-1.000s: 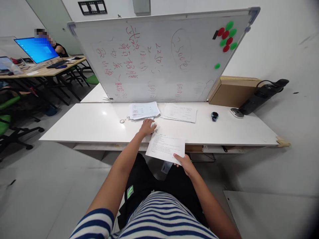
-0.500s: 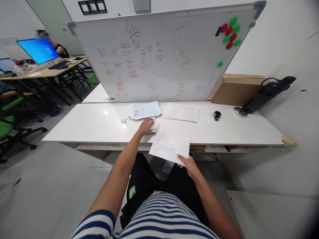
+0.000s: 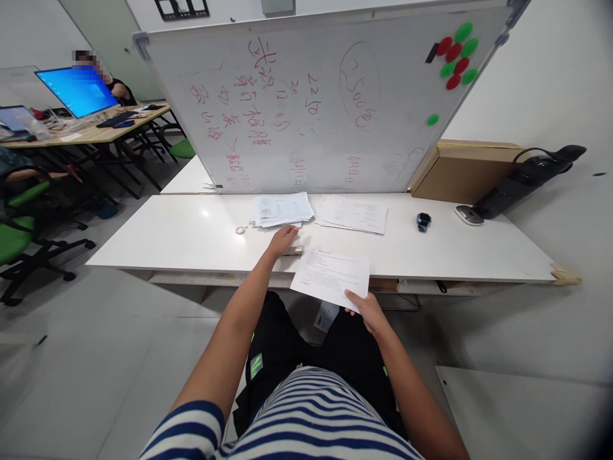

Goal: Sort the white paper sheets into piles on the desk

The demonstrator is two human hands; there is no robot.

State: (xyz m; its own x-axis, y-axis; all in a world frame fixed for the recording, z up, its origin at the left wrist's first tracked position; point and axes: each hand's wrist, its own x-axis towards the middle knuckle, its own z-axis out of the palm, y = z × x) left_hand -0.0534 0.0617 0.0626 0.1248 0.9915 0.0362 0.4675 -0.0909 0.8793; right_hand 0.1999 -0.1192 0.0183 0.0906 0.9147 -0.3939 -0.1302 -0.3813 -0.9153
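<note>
My right hand [image 3: 366, 310] pinches the near edge of a printed sheet of paper [image 3: 332, 276] that overhangs the front edge of the white table [image 3: 191, 239]. My left hand [image 3: 282, 240] rests on the table with curled fingers over a small grey object [image 3: 293, 251], possibly a stapler; whether it grips the object is unclear. Just beyond that hand lies a stack of printed papers [image 3: 282, 209]. A second spread of sheets [image 3: 353, 214] lies to the right of the stack. A small ring [image 3: 239, 230] sits left of my left hand.
A whiteboard [image 3: 316, 102] with red writing and red and green magnets leans at the table's back. To the right are a cardboard box [image 3: 467, 171], a black device with a cable [image 3: 522, 182], a mouse [image 3: 468, 215] and a small blue-black object [image 3: 423, 221]. At far left a person sits at a desk with a monitor [image 3: 76, 91].
The view has shifted slightly. My left hand has drawn back a little, uncovering the grey object under its fingers. My right hand still holds the sheet.
</note>
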